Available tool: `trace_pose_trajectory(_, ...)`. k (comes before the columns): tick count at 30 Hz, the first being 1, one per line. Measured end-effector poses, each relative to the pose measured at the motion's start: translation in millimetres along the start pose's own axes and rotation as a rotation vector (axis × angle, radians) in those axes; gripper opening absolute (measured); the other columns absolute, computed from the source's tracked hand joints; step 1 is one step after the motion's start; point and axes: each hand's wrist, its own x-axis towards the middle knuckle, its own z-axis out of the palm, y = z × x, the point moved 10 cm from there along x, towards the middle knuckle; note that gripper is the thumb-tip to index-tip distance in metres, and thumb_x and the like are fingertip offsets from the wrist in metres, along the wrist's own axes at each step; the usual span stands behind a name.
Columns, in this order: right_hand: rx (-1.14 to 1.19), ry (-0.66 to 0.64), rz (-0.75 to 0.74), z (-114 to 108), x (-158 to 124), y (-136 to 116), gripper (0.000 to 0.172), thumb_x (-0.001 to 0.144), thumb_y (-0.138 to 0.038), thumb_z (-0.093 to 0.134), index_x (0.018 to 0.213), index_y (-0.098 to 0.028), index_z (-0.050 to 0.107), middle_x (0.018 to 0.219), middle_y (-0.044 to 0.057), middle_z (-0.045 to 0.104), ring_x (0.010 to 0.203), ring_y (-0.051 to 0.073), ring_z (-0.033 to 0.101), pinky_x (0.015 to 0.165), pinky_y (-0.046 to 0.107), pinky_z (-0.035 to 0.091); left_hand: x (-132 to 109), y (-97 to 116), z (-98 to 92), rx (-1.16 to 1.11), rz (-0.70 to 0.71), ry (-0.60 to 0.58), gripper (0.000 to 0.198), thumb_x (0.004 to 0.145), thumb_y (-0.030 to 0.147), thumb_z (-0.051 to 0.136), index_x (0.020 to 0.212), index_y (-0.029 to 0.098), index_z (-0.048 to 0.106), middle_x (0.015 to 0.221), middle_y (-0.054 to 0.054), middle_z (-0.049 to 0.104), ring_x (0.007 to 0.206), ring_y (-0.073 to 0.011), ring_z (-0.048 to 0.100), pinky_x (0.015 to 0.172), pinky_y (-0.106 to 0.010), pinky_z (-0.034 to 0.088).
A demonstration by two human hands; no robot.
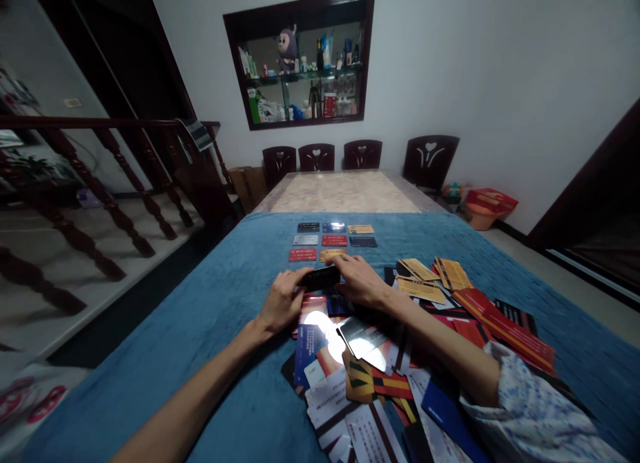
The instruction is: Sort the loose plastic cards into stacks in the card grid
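Between my two hands is a black card [321,278], tilted up just above the cloth. My left hand [283,299] grips its left end, and my right hand [363,281] has its right end. Beyond it lie several cards in neat rows, among them a silver card [305,240], a red card [334,241] and a yellow card [361,229]. A yellow card [330,255] in the nearest row is partly covered by my right fingers. Under and beside my right forearm spreads a loose heap of overlapping cards [373,433], with a blue card [309,346] at its left side.
A blue cloth [210,303] covers the near part of the long table, whose bare patterned top [345,191] shows at the far end. Dark chairs [363,155] stand along the far wall. A wooden railing [100,156] runs at left; an orange bin [484,213] sits at right.
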Motion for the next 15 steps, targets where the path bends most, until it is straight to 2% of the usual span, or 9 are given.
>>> trace_pose_trajectory(4, 0.035, 0.055, -0.017, -3.4, -0.8, -2.6, 0.051, 0.078, -0.01, 0.063, 0.127, -0.015, 0.049, 0.121, 0.016, 0.064, 0.111, 0.027, 0.058, 0.093, 0.039, 0.038, 0.3, -2.6, -4.0, -0.007, -0.005, 0.029, 0.043, 0.084, 0.007, 0.051, 0.124, 0.018, 0.061, 0.108, -0.008, 0.071, 0.094, -0.0199, 0.063, 0.089, -0.039, 0.051)
trace_pose_trajectory(9, 0.095, 0.166, -0.061, -8.7, -2.4, -4.7, 0.052, 0.075, -0.008, 0.061, 0.126, -0.013, 0.05, 0.112, 0.014, 0.067, 0.103, 0.025, 0.06, 0.091, 0.038, 0.038, 1.1, -9.5, -7.2, -0.009, -0.022, 0.061, 0.04, 0.086, 0.008, 0.051, 0.123, 0.02, 0.061, 0.108, -0.007, 0.071, 0.093, -0.0185, 0.063, 0.088, -0.036, 0.051)
trace_pose_trajectory(15, 0.093, 0.241, -0.132, -12.9, -5.1, -7.5, 0.047, 0.075, -0.009, 0.06, 0.122, -0.014, 0.053, 0.107, 0.013, 0.068, 0.1, 0.026, 0.06, 0.088, 0.038, 0.039, 1.5, -13.3, -4.6, 0.032, -0.032, 0.034, 0.046, 0.083, 0.01, 0.055, 0.128, 0.019, 0.057, 0.107, -0.007, 0.069, 0.098, -0.0211, 0.061, 0.093, -0.042, 0.048)
